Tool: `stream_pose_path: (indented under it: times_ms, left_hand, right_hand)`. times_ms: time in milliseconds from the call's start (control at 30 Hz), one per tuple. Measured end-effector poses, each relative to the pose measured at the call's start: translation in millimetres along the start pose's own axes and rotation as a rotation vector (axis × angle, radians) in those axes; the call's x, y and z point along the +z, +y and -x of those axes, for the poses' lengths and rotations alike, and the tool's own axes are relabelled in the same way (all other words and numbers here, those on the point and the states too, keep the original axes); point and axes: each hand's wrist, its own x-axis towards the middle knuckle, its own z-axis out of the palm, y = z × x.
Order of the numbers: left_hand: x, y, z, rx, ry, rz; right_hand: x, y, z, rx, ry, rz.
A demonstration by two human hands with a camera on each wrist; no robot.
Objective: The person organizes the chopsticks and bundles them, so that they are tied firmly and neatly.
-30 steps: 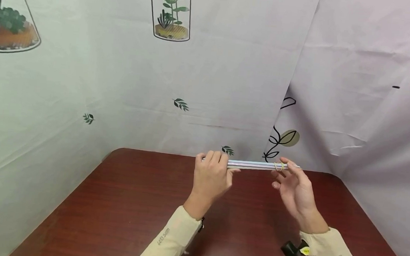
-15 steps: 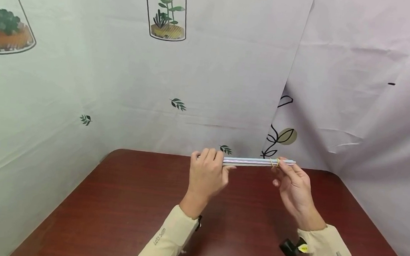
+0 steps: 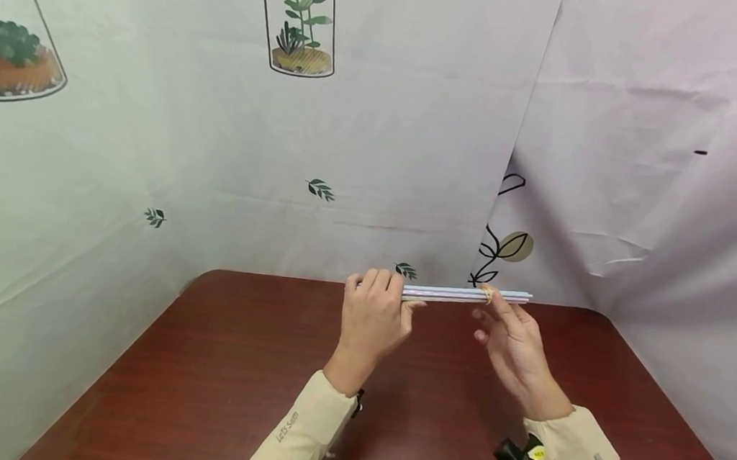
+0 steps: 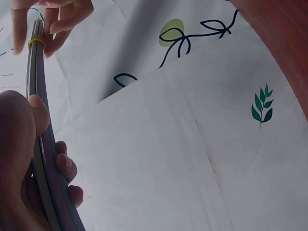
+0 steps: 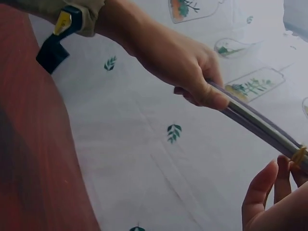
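Observation:
My left hand (image 3: 371, 313) grips one end of a bundle of slim, pastel chopsticks (image 3: 444, 294), which lies level above the far side of the table. A yellow rubber band (image 3: 489, 295) is wound round the bundle towards its right end. At that band, the thumb and a fingertip of my right hand (image 3: 518, 346) pinch, while its other fingers hang loosely below. The left wrist view shows the left thumb pressed along the chopsticks (image 4: 39, 120), other fingers curled behind. In the right wrist view the rubber band (image 5: 299, 155) sits by the right fingertips, partly cut off.
A dark red-brown table (image 3: 234, 364) lies below both hands. Behind it and at the sides hang pale cloths (image 3: 375, 151) printed with plants and leaves. A black wrist device (image 3: 513, 454) sticks out beside the right sleeve.
The rubber band has slid slightly left along the chopsticks together with the right hand's fingertips, so more of the right end shows. My left hand keeps its grip.

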Motion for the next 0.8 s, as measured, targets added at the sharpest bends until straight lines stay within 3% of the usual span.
stream_pose_path:
  times_ms: [200,333,467,600,700,800]
  left_hand:
    - [0.5,3.6,0.6,0.001,0.019,0.004]
    - [-0.2,10.2,1.8,-0.001,0.031,0.016]
    - [-2.8,15.9,1.1,0.028,0.035,0.019]
    - [-4.7,16.3,-0.9,0.023,0.044,0.023]
    - [-4.7,15.1,-0.7,0.019,0.059,0.026]
    - [-4.6,15.8,1.3,0.035,0.064,0.011]
  right_hand:
    - [2.3,0.0,0.5,-0.002,0.08,-0.035]
    - [14.2,11.3,3.5,0.019,0.143,0.033]
    - [24.2,21.6,8.1,0.021,0.091,0.101]
    - [21.7,19.5,9.5,-0.064,0.02,0.037]
    - [17.2,14.4,8.8,-0.107,0.038,-0.018]
    - [18.3,15.1,9.6,-0.066,0.079,-0.013]
